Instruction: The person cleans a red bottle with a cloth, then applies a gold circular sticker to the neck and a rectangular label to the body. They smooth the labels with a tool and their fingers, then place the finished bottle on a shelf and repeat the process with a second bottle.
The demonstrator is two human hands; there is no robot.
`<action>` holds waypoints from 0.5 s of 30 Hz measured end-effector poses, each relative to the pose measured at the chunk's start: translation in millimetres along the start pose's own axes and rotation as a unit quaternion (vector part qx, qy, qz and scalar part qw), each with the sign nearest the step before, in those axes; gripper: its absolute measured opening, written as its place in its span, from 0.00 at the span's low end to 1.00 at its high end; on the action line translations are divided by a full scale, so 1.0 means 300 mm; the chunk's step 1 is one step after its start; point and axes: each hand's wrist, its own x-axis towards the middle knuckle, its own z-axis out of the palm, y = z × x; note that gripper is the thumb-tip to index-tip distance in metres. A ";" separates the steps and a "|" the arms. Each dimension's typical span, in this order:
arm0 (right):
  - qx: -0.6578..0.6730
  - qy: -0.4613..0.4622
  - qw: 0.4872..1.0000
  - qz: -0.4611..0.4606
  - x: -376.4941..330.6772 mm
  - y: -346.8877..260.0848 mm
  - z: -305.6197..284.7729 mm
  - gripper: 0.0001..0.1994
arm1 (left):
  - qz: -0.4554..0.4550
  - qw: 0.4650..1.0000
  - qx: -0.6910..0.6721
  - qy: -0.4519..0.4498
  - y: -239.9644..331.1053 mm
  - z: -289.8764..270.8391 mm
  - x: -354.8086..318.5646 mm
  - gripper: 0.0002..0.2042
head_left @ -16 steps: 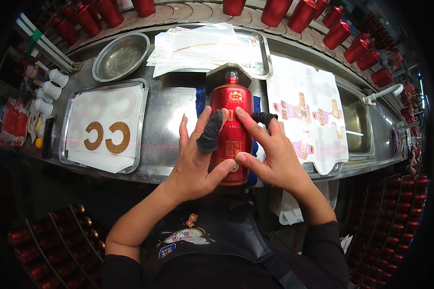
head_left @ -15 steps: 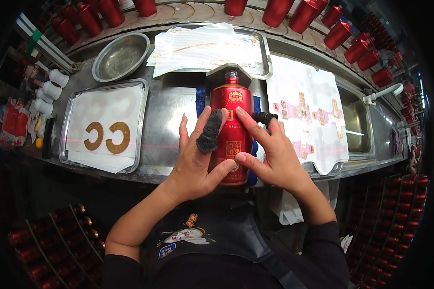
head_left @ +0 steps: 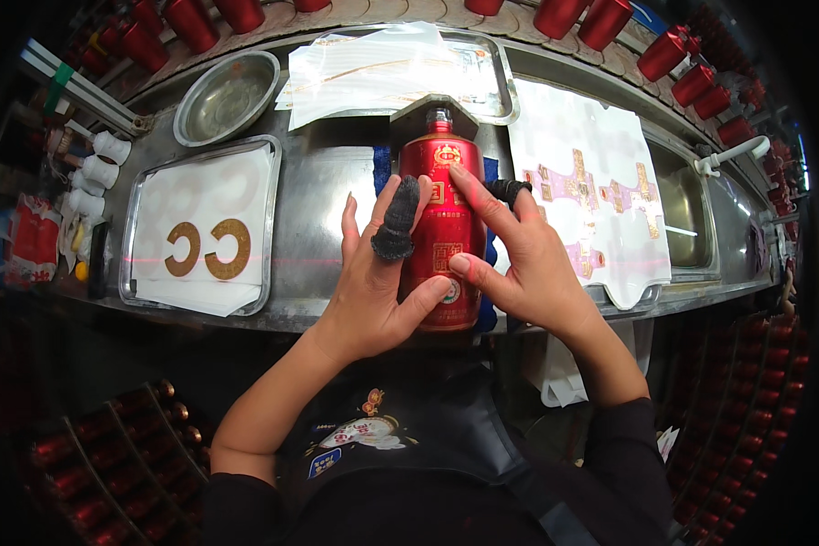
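Glossy red bottle [head_left: 444, 227], matt, ribbed-looking black cloth finger cover [head_left: 397, 218], shiny metal table [head_left: 323, 196], dull metal basin [head_left: 227, 102] at ten o'clock, smooth white paper [head_left: 200, 191] at nine, smooth black apron [head_left: 441, 423] at six.

You wore dark elbow-length sleeves [head_left: 238, 505], a black apron [head_left: 460, 423] with colourful print [head_left: 369, 432], and wrinkled black finger covers [head_left: 399, 218].

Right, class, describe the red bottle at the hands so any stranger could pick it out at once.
Start with the metal workbench. Near its front edge, between the left hand and right hand, is a gold-marked red bottle, its neck pointing away. Unlike the other red bottles on the far belt, this one has both hands on it.
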 end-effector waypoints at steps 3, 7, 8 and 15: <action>0.003 0.004 1.000 0.000 -0.002 0.012 0.014 0.41 | 0.002 1.000 0.013 -0.006 -0.007 -0.008 -0.003 0.42; 0.002 -0.018 1.000 0.012 -0.006 -0.025 -0.014 0.39 | 0.001 1.000 0.004 -0.007 -0.001 -0.015 -0.014 0.42; 0.001 -0.029 0.999 0.013 -0.004 -0.030 -0.015 0.39 | -0.006 1.000 0.010 -0.016 -0.003 -0.014 -0.017 0.42; -0.023 -0.033 0.999 0.006 -0.004 -0.014 -0.003 0.37 | 0.007 1.000 0.015 -0.013 -0.012 -0.011 -0.007 0.42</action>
